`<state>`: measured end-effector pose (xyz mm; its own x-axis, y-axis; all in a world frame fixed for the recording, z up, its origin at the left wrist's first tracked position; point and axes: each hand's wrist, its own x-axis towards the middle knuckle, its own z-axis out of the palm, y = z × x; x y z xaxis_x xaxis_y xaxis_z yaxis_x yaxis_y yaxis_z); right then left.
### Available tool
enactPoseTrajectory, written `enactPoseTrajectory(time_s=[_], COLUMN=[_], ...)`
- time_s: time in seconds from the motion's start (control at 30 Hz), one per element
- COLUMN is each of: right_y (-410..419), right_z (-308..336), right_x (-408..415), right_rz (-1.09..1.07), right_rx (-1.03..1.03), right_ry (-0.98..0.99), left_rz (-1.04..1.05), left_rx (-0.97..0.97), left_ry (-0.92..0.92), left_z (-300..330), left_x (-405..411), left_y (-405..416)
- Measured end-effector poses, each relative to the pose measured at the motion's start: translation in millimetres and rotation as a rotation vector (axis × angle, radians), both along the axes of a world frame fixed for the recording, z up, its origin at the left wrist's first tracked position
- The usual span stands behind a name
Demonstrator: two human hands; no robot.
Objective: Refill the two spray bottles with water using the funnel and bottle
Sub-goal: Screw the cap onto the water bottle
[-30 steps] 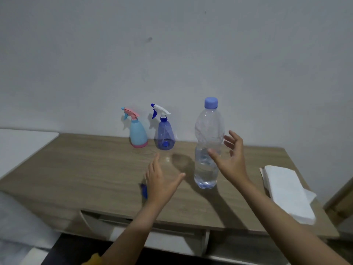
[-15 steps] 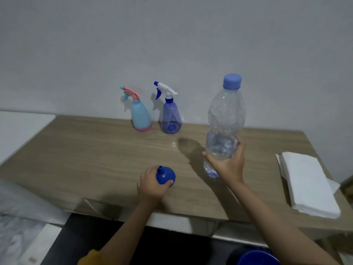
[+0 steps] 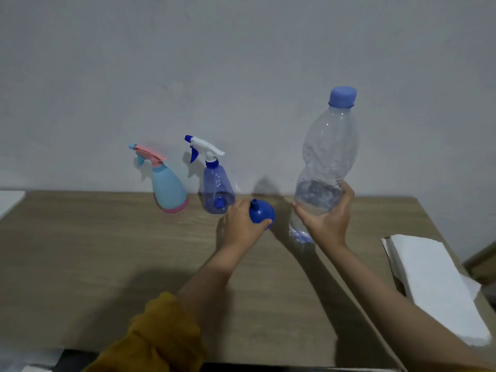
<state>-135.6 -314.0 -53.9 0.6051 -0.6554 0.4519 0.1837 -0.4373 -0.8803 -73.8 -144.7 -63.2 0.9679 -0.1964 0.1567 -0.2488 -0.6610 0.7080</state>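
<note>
Two spray bottles stand at the back of the wooden table (image 3: pixel 94 259) against the wall: a light blue one with a pink trigger (image 3: pixel 167 187) and a clear blue one with a white trigger (image 3: pixel 216 187). My left hand (image 3: pixel 241 226) grips a blue funnel (image 3: pixel 262 214), spout up, just right of the clear blue sprayer. My right hand (image 3: pixel 328 220) holds the lower part of a large clear water bottle (image 3: pixel 328 157) with a blue cap; it is partly filled and tilts slightly to the right.
A stack of white paper towels (image 3: pixel 434 285) lies at the table's right edge. A white surface (image 3: pixel 9 201) adjoins the table on the far left. The grey wall rises directly behind the sprayers.
My left hand has carried the funnel from the table's front toward the clear blue sprayer. My right hand still grips the water bottle, which now appears closer and higher.
</note>
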Motion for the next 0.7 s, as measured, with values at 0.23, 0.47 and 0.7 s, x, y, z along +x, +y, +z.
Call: enactPoseTrajectory(time_s=[0.23, 0.47, 0.7], right_y=[-34, -39, -39], right_z=[10, -16, -17], right_x=[61, 88, 58], right_rz=[0.009, 0.008, 0.090], right_rx=[0.006, 0.057, 0.089], right_ry=[-0.029, 0.043, 0.206], left_rz=[0.016, 0.088, 0.132], left_rx=[0.080, 0.115, 0.033], left_ry=[0.025, 0.037, 0.035], left_z=[-12, -41, -49], left_x=[55, 72, 66], left_y=[-43, -53, -58])
